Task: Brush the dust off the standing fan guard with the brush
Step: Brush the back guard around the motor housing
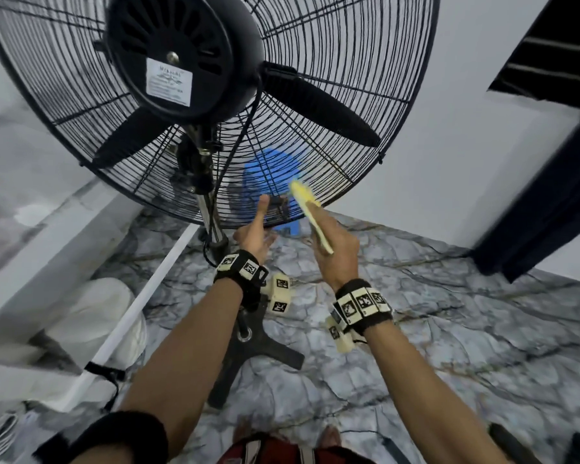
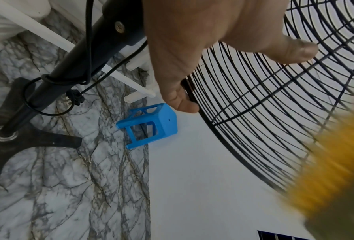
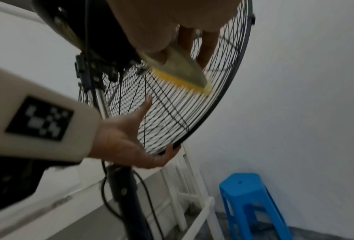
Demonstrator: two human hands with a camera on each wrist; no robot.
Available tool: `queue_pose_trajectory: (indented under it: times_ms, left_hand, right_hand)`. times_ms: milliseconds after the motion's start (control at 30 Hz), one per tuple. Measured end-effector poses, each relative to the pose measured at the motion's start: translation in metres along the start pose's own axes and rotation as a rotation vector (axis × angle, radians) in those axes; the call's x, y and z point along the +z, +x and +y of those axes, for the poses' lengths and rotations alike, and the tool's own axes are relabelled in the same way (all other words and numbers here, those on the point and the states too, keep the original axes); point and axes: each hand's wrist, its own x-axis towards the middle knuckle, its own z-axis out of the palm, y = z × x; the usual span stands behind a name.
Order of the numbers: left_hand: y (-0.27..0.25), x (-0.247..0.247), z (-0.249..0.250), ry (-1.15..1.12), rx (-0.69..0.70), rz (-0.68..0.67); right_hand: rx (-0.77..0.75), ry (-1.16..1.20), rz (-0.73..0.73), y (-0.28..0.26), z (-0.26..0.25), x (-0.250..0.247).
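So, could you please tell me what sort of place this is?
Probably a room in a home: marble-patterned floor tiles, plain white walls, a large standing fan and a blue plastic stool by the wall.

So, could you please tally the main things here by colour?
Black: 1, the standing fan
Blue: 1, the plastic stool
Yellow: 1, the brush in the right hand
Total: 3
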Motion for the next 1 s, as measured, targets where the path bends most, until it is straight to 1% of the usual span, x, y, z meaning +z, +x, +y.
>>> queue_pose_trajectory:
  times_ms: [67, 100, 167, 300, 333, 367, 467, 500, 533, 600, 667, 700, 733, 767, 833, 867, 900, 933, 1000]
  left_hand:
    - [-0.003, 0.001, 0.005, -0.022, 0.004, -0.025]
    - [-0.005, 0.002, 0.007, -0.025, -0.008, -0.042]
    - [-0.004, 0.001, 0.007, -0.008, -0.041, -0.049]
    - [-0.002, -0.001, 0.003, 0.006, -0.081, -0.027]
    - [-0.001, -0.001, 0.002, 0.004, -0.089, -0.015]
    - [-0.001, -0.001, 0.002, 0.004, -0.092, -0.005]
    - [0.006, -0.003, 0.001, -0.021, -0.082, -0.01]
    - [0.006, -0.003, 0.0, -0.028, -0.077, -0.016]
    - [0.005, -0.002, 0.001, -0.023, -0.077, -0.023]
    - [0.0, -0.002, 0.003, -0.013, -0.087, -0.037]
    - [0.001, -0.002, 0.002, -0.025, -0.107, -0.036]
    - [0.002, -0.002, 0.002, -0.029, -0.113, -0.026]
    - [0.003, -0.002, 0.002, -0.031, -0.115, -0.019]
    - [0.003, -0.002, 0.002, -0.035, -0.116, -0.022]
    - [0.005, -0.006, 0.001, -0.022, -0.123, -0.039]
    - [0.003, -0.007, 0.002, -0.013, -0.129, -0.061]
    - [0.002, -0.007, 0.002, -0.001, -0.13, -0.08]
    - [-0.001, -0.006, 0.004, 0.009, -0.122, -0.091]
    - [-0.005, -0.002, 0.006, 0.01, -0.103, -0.101]
  right_hand:
    - [0.002, -0.007, 0.154, 0.012, -0.001, -0.013]
    - [0.016, -0.025, 0.201, 0.017, -0.003, -0.016]
    - [0.039, -0.044, 0.244, 0.025, -0.004, -0.02]
    - [-0.023, -0.101, 0.32, 0.025, 0.003, -0.017]
    - [-0.019, -0.124, 0.309, 0.022, 0.006, -0.01]
    - [-0.017, -0.146, 0.262, 0.015, 0.009, 0.001]
    - [-0.048, -0.115, -0.028, -0.009, 0.007, 0.03]
    - [-0.027, -0.066, -0.064, -0.014, 0.003, 0.034]
    - [0.022, -0.008, -0.045, -0.015, -0.002, 0.035]
    - [0.096, 0.027, 0.057, -0.01, -0.01, 0.036]
    - [0.069, -0.067, 0.119, 0.0, -0.015, 0.03]
    - [0.023, -0.121, 0.137, 0.004, -0.013, 0.024]
    - [-0.022, -0.16, 0.186, 0.009, -0.008, 0.016]
    - [-0.045, -0.18, 0.267, 0.013, -0.002, 0.007]
    - [-0.036, -0.165, 0.44, 0.02, 0.009, -0.006]
    - [-0.016, -0.171, 0.463, 0.021, 0.014, -0.005]
    - [-0.009, -0.195, 0.434, 0.018, 0.015, 0.0]
    - [-0.028, -0.21, 0.351, 0.01, 0.016, 0.009]
    - [-0.13, -0.176, 0.091, -0.009, 0.015, 0.028]
